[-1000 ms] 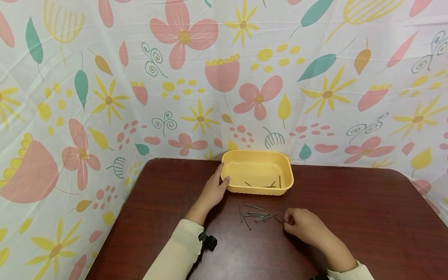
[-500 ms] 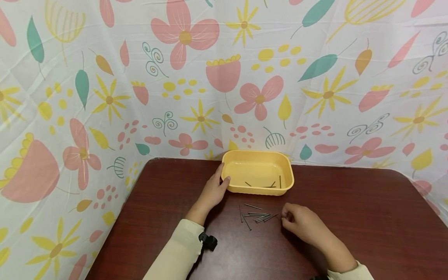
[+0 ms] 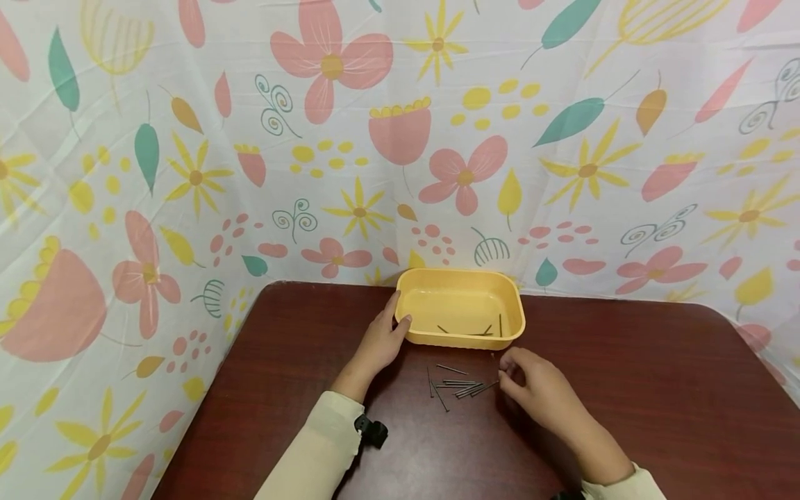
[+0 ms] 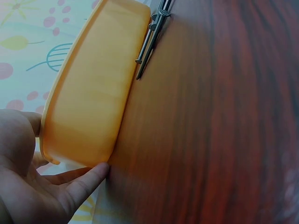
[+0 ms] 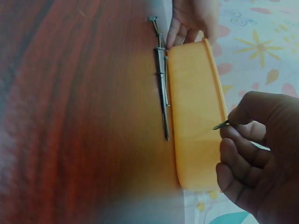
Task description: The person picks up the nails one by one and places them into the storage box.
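The right hand (image 3: 540, 389) pinches one nail (image 5: 221, 125) at its fingertips near the yellow tray (image 3: 459, 305), whose left end the left hand (image 3: 378, 340) holds, while loose nails (image 3: 460, 382) lie on the table (image 3: 637, 368).

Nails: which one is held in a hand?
The nail pinched in the right hand, one end poking out; the other visible nails lie on the table or in the yellow tray.

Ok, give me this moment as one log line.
left hand: grips tub end | right hand: pinches nail, off table | tub: nails inside | table: loose nails
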`<action>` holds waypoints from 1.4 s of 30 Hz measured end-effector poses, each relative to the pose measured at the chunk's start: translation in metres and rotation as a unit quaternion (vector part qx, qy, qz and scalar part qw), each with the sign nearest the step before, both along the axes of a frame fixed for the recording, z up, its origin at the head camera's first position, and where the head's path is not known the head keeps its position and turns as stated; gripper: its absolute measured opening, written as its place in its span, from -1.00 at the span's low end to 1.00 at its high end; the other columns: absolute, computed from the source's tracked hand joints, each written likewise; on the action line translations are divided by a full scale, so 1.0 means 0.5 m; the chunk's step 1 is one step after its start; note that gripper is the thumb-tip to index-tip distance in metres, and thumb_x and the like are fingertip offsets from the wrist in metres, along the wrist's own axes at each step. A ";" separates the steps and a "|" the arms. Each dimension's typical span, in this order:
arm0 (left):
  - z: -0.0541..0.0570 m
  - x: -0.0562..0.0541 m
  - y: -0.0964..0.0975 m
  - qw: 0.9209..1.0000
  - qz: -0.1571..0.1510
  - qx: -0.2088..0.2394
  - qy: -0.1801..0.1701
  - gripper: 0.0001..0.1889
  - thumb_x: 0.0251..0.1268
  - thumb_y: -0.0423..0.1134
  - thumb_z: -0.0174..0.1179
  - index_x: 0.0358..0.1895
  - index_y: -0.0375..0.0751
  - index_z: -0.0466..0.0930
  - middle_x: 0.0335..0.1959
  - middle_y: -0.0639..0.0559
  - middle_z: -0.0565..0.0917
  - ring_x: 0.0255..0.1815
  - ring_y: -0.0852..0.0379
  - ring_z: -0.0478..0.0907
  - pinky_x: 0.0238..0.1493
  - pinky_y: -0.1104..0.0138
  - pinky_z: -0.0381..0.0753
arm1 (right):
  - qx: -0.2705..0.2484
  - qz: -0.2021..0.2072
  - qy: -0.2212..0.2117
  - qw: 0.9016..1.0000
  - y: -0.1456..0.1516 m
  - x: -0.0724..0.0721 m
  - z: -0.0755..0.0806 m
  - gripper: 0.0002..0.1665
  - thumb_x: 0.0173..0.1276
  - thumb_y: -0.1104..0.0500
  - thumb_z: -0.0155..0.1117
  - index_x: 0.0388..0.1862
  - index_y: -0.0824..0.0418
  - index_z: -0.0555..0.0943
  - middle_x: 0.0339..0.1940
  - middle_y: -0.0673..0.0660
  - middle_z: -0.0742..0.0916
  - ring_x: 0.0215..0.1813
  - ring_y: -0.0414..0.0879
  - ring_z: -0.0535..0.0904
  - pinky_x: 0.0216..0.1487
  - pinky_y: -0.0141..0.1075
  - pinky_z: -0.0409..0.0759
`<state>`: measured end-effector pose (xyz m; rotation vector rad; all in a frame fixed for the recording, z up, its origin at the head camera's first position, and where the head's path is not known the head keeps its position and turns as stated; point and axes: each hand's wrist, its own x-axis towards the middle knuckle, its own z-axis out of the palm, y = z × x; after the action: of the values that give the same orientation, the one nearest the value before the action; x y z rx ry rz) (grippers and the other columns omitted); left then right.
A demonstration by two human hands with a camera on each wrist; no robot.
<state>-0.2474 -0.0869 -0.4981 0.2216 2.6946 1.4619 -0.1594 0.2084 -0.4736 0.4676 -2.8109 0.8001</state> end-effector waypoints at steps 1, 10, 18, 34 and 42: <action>0.000 0.000 0.000 1.000 0.001 0.000 0.001 -0.31 0.60 0.09 -0.06 0.66 0.19 -0.09 0.58 -0.23 0.23 0.52 -0.28 0.29 0.47 -0.17 0.30 | -0.003 0.000 0.011 1.000 0.000 -0.002 0.001 -0.81 0.24 0.26 0.39 -0.32 0.00 0.58 -0.44 -0.17 0.59 -0.42 -0.40 0.46 -0.39 -0.42 0.49; -0.002 -0.001 -0.001 1.000 0.004 -0.004 0.000 -0.31 0.60 0.08 -0.06 0.66 0.19 -0.08 0.59 -0.21 0.23 0.56 -0.25 0.23 0.50 -0.16 0.26 | -0.037 -0.004 0.048 0.998 -0.011 -0.025 0.022 -0.86 0.29 0.27 0.37 -0.28 0.06 0.60 -0.39 -0.11 0.64 -0.35 -0.31 0.53 -0.31 -0.39 0.58; -0.002 -0.002 0.000 1.000 0.002 -0.003 0.000 -0.31 0.59 0.10 -0.06 0.66 0.19 -0.08 0.59 -0.20 0.22 0.57 -0.24 0.22 0.50 -0.16 0.25 | -0.073 -0.009 0.068 0.995 -0.022 -0.050 0.039 -0.85 0.28 0.33 0.37 -0.27 0.13 0.60 -0.40 -0.04 0.63 -0.35 -0.27 0.52 -0.30 -0.34 0.58; -0.003 -0.002 -0.001 1.000 0.004 -0.004 -0.002 -0.31 0.60 0.09 -0.06 0.66 0.18 -0.08 0.59 -0.22 0.22 0.57 -0.25 0.22 0.50 -0.16 0.25 | -0.113 -0.037 0.101 0.988 -0.035 -0.096 0.052 -0.93 0.39 0.28 0.31 -0.20 0.18 0.60 -0.35 0.03 0.63 -0.30 -0.23 0.48 -0.27 -0.43 0.51; -0.004 -0.001 0.000 1.000 0.002 -0.006 -0.001 -0.30 0.60 0.11 -0.07 0.67 0.19 -0.09 0.60 -0.18 0.21 0.58 -0.23 0.21 0.51 -0.15 0.25 | -0.133 -0.053 0.124 0.982 -0.040 -0.115 0.047 -0.93 0.38 0.27 0.33 -0.18 0.21 0.63 -0.31 0.05 0.68 -0.24 -0.14 0.59 -0.20 -0.30 0.58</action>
<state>-0.2481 -0.0870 -0.5003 0.2146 2.7021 1.4455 -0.2169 0.1882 -0.4499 0.3445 -2.4339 0.9995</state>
